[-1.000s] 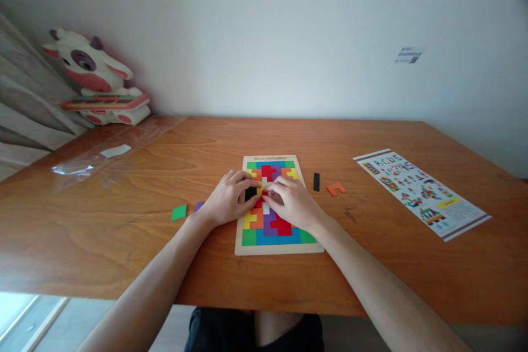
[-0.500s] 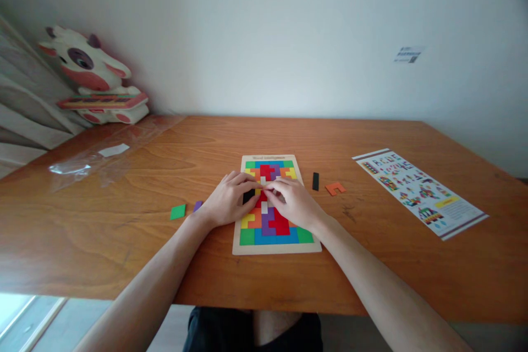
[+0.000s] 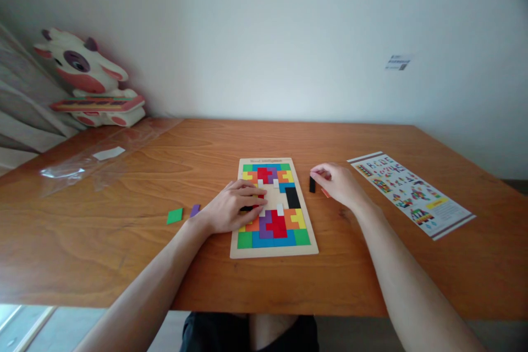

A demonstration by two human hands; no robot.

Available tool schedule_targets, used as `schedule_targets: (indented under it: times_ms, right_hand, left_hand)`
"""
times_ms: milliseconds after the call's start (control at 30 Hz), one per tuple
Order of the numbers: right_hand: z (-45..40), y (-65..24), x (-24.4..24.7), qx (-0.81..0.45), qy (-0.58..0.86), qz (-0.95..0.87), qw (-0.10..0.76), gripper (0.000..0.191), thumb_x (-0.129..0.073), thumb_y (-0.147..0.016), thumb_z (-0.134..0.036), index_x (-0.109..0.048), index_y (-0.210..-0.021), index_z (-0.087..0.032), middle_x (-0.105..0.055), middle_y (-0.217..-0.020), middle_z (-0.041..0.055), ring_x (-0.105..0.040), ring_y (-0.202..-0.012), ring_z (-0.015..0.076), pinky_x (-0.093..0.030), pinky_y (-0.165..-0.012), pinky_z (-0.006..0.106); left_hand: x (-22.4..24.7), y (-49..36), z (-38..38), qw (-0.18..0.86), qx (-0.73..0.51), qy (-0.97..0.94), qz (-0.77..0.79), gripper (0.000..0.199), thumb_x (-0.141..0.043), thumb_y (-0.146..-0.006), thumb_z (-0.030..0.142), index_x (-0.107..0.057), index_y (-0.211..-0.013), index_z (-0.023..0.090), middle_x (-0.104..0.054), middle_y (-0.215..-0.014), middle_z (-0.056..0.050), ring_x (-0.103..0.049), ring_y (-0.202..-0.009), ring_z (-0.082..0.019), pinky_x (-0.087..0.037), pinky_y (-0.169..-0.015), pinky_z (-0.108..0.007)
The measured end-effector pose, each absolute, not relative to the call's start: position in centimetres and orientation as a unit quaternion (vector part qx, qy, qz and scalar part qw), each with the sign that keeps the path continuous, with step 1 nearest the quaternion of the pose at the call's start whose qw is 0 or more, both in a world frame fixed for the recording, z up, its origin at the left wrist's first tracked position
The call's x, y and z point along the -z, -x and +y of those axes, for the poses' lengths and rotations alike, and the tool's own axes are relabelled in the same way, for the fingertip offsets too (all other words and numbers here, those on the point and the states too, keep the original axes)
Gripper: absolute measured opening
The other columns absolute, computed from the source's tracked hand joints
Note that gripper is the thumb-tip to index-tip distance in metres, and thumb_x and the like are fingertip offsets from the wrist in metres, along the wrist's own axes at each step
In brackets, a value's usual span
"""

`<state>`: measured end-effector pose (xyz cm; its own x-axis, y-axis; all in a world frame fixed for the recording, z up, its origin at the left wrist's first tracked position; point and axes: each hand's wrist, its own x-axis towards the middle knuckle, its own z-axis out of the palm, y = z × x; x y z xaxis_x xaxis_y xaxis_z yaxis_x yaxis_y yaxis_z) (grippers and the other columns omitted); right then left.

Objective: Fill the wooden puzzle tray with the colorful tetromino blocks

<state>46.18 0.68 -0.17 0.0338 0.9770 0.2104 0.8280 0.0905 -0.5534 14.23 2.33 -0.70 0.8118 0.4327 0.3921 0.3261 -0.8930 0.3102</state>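
Observation:
A wooden puzzle board (image 3: 274,253) filled with coloured block pieces lies in the middle of the table, bare wood showing at its centre. My left hand (image 3: 237,206) rests on the board's left side, fingers spread over red and black pieces, which it partly covers. Right of the board, my right hand (image 3: 335,180) has its thumb and fingertips at the top of a black piece (image 3: 312,184), pinching it. An orange piece (image 3: 325,193) shows partly beneath that hand. Left of my left wrist lie a purple piece (image 3: 195,210) and a green piece (image 3: 175,215).
A printed pattern sheet (image 3: 412,195) lies at the right. Clear plastic wrapping (image 3: 82,168) with a white label spreads over the table's left side, near a cow-shaped toy keyboard (image 3: 99,80) by the wall. The table's front edge is close to my lap.
My right hand has left the board's centre and moved right, onto the black piece. My left hand has stayed on the board with its fingers lying flatter. The view has shifted slightly.

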Motion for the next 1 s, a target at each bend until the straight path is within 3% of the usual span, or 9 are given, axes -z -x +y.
schedule_targets:
  times_ms: [267,367,500,1000]
  right_hand:
    - [0.2,-48.8,-0.1,-0.216,0.696,-0.645,0.228,0.022,-0.064,-0.085,-0.041,-0.072,-0.089,-0.02,-0.076,-0.091,0.0068,-0.069,-0.083,0.0202,-0.05,-0.077,0.03]
    - [0.0,-50.4,0.7,-0.26,0.712,-0.619,0.207,0.034,-0.077,-0.072,-0.047,-0.072,-0.091,-0.019,-0.075,-0.09,0.0078,-0.069,-0.081,0.0205,-0.052,-0.074,0.03]
    - [0.1,-51.9,1.7,-0.287,0.719,-0.602,0.195,0.048,-0.088,-0.056,-0.043,-0.071,-0.093,-0.019,-0.074,-0.089,0.0073,-0.068,-0.081,0.0207,-0.052,-0.073,0.029]
    - [-0.1,-50.3,0.7,-0.33,0.724,-0.575,0.188,0.046,-0.09,-0.054,-0.035,-0.069,-0.091,-0.017,-0.074,-0.092,0.0095,-0.069,-0.082,0.0219,-0.053,-0.074,0.03]
  left_hand:
    - [0.7,-14.3,2.4,0.119,-0.245,-0.941,0.202,0.023,-0.058,-0.092,0.027,-0.073,-0.109,0.024,-0.071,-0.117,-0.007,-0.064,-0.105,-0.022,-0.05,-0.096,-0.04]
    - [0.8,-14.2,2.5,0.116,-0.25,-0.939,0.205,0.022,-0.058,-0.092,0.026,-0.073,-0.108,0.023,-0.072,-0.114,-0.007,-0.064,-0.103,-0.022,-0.05,-0.094,-0.04]
    - [0.8,-14.2,2.7,0.113,-0.253,-0.938,0.206,0.02,-0.058,-0.092,0.025,-0.073,-0.106,0.022,-0.072,-0.112,-0.007,-0.064,-0.102,-0.021,-0.05,-0.092,-0.039]
    - [0.7,-14.2,2.6,0.118,-0.242,-0.939,0.215,0.021,-0.055,-0.093,0.025,-0.072,-0.106,0.022,-0.071,-0.112,-0.009,-0.064,-0.101,-0.021,-0.051,-0.09,-0.037]
